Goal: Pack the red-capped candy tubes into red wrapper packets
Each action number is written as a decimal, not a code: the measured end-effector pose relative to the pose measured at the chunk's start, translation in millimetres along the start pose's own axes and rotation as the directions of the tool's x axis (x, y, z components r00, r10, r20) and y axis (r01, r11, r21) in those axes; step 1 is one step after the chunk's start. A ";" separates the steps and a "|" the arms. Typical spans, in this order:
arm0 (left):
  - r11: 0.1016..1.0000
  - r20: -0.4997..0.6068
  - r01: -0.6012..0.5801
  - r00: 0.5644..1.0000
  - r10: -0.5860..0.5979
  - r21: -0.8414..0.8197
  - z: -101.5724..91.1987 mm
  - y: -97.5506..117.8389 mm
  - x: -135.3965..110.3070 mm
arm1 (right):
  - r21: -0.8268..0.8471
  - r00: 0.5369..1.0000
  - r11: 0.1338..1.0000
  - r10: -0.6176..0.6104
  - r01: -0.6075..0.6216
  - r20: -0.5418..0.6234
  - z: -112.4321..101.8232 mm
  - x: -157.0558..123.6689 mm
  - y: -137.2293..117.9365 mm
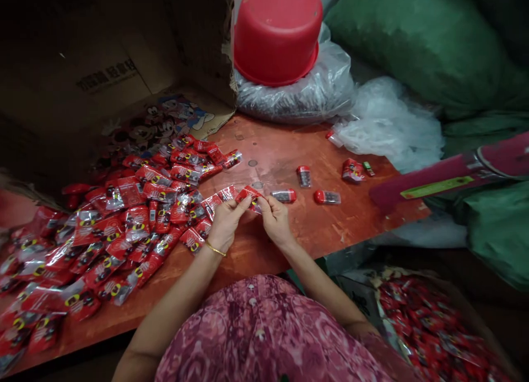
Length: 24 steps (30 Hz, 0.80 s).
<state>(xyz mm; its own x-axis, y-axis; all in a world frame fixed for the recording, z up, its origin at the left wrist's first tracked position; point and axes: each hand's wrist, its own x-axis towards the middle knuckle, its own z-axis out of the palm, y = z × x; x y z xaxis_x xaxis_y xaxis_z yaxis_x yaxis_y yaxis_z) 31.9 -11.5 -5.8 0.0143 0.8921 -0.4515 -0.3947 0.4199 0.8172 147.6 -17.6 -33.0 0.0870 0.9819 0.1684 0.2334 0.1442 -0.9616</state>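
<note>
A small red packet (250,192) is held above the table (289,142), in front of the body; its left side is pinched by the thumb and fingers of the left hand (223,223), and its right end is gripped likewise by the right hand (276,219); whether it is sealed cannot be determined. The step in hand is judged to be the handling of the packet's edge or opening; the next move is judged to call for a steady left pinch and fine right fingertip control.

Just beyond the right fingers a red-capped tube (285,195) is noted lying on its side; two similar tubes are found farther right. A loose packet (352,170) lies near the table's right part; to the left, a heap of packets (136,219) is spread before a carton (111,79). Behind, a red tub (279,32) is seen upturned on a clear bag (297,95); green sacks (413,46) are stacked at right.
</note>
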 end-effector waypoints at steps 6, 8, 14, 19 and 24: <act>0.986 -0.014 0.145 0.989 -0.147 -0.085 -6.0 4.8 -2.6 | -0.071 0.993 0.996 -0.047 0.055 0.113 0.0 -2.2 6.7; 0.989 -0.044 0.121 0.991 -0.125 -0.085 -7.1 5.6 -1.0 | -0.191 0.989 0.978 -0.053 0.079 0.138 -4.2 2.3 8.4; 0.991 -0.110 0.101 0.988 -0.111 -0.091 -5.3 6.9 0.3 | -0.833 0.996 0.549 0.001 -0.073 -0.087 -38.0 14.6 16.8; 0.972 -0.060 0.162 0.983 -0.174 -0.169 -2.7 4.7 -1.1 | -0.814 0.976 0.539 -0.134 0.216 0.170 -65.0 -11.6 30.2; 0.946 -0.010 0.237 0.969 -0.246 -0.221 0.7 3.6 -2.7 | -0.861 0.986 0.509 -0.153 0.027 -0.059 -66.1 -24.6 48.4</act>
<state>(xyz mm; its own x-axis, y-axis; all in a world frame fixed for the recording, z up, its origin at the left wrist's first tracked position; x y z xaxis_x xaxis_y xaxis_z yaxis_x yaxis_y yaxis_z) 31.1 -12.3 -1.4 0.1014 0.7600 -0.6420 -0.5727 0.5723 0.5870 220.7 -42.9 -69.4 0.1076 0.9392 0.3260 0.9545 -0.0059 -0.2980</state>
